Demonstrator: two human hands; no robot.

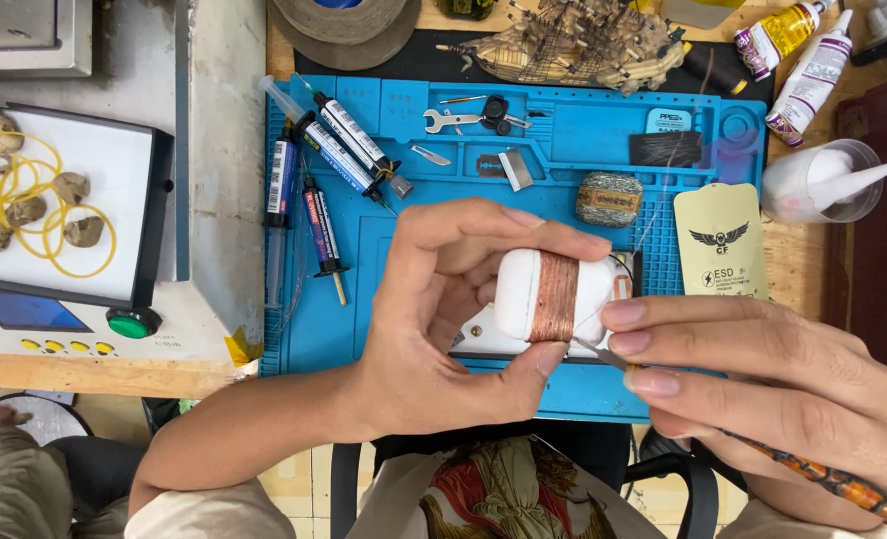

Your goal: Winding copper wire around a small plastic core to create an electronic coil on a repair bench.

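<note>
Sitting far left, a white tray [114, 150] holds yellow rubber bands [34, 200] and several beige lumps [69, 187] (kept corralled there, I judge, so they do not roll onto the work). Next right, glue syringes [319, 190] lie loose on the left part of the blue work mat [404, 100], needles pointing toward the near edge, within easy reach.

The left hand [443, 319] curls around a small white case [548, 294] wound with a band of copper wire [555, 296], thumb under its near edge and fingers over the far side, holding it just above the middle of the mat, seemingly so the coil faces up. The right hand [773, 384] pinches a thin tool with an orange patterned handle [843, 484], its metal tip touching the near edge of the coil.

Far right, a clear plastic cup [868, 160] holds white material and a white pointed nozzle.
</note>
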